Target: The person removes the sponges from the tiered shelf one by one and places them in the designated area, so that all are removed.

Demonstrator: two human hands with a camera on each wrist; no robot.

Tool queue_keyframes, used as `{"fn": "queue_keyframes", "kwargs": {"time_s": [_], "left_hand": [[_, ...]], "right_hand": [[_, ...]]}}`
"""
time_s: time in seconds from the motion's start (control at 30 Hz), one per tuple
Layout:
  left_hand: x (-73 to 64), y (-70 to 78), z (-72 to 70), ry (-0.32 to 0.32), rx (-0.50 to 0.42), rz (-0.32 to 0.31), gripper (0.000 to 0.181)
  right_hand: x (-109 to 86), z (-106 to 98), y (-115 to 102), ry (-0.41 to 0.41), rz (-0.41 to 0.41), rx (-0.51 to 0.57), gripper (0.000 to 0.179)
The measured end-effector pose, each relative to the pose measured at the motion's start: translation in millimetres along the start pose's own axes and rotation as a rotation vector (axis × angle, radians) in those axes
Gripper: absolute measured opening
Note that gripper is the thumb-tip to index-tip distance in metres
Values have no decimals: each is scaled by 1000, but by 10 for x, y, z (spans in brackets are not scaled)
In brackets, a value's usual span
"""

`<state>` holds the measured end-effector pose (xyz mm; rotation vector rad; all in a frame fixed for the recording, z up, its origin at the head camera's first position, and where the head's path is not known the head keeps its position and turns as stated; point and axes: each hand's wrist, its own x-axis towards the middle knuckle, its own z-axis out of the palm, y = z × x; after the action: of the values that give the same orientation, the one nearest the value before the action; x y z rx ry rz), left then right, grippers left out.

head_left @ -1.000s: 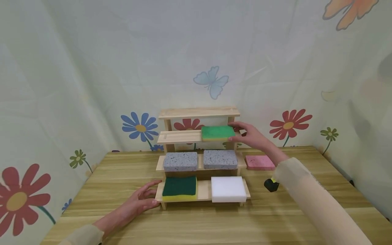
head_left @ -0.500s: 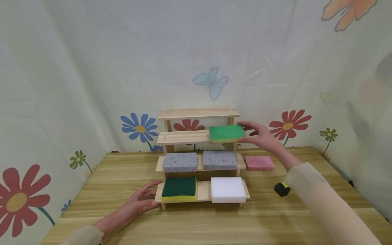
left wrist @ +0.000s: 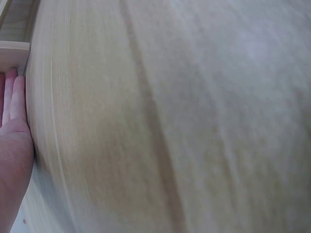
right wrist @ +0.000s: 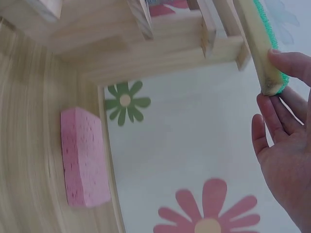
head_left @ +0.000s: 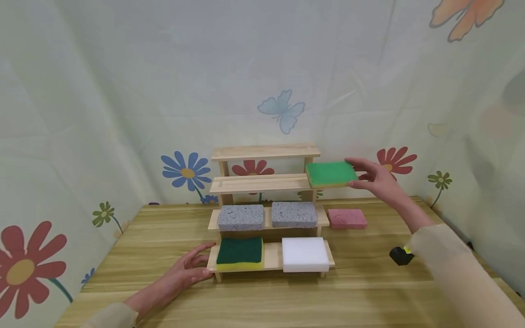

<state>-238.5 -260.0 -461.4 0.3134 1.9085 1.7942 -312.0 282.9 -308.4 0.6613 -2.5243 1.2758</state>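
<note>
My right hand (head_left: 379, 182) pinches a green-and-yellow scouring sponge (head_left: 331, 173) by its right edge. The sponge overlaps the right end of the third tier of a wooden step rack (head_left: 254, 183), green side up. In the right wrist view, the thumb lies on the green face of the sponge (right wrist: 262, 53), fingers on its yellow side. My left hand (head_left: 180, 275) rests at the left end of the lowest tier, thumb near the front corner. The left wrist view shows its fingers (left wrist: 17, 99) straight, tips against the wood.
Two grey speckled sponges (head_left: 241, 217) lie on the second tier. A dark green-and-yellow sponge (head_left: 239, 251) and a white sponge block (head_left: 305, 254) lie on the lowest. A pink sponge (head_left: 347, 218) lies on the table right of the rack. Flowered cloth hangs behind.
My right hand has drawn the green-and-yellow sponge rightward, from the third tier's right half to past its right end. The left hand has kept its place.
</note>
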Motion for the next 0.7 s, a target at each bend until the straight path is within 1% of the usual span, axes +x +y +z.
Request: {"fn": "queue_keyframes", "kwargs": {"time_s": [0.17, 0.37, 0.4, 0.6, 0.7], "left_hand": [[2, 2, 3, 4, 0, 0, 72], [1, 4, 10, 9, -4, -7, 72], [1, 6, 12, 10, -4, -10, 72], [1, 17, 13, 10, -4, -16, 73], [0, 15, 8, 9, -8, -16, 73]], "right_hand": [[-99, -133, 86, 37, -29, -3, 61], [-212, -311, 235, 62, 36, -42, 61], [-228, -338, 263, 62, 48, -34, 62], [-327, -492, 443, 62, 55, -83, 63], [-379, -556, 526, 57, 77, -144, 64]]}}
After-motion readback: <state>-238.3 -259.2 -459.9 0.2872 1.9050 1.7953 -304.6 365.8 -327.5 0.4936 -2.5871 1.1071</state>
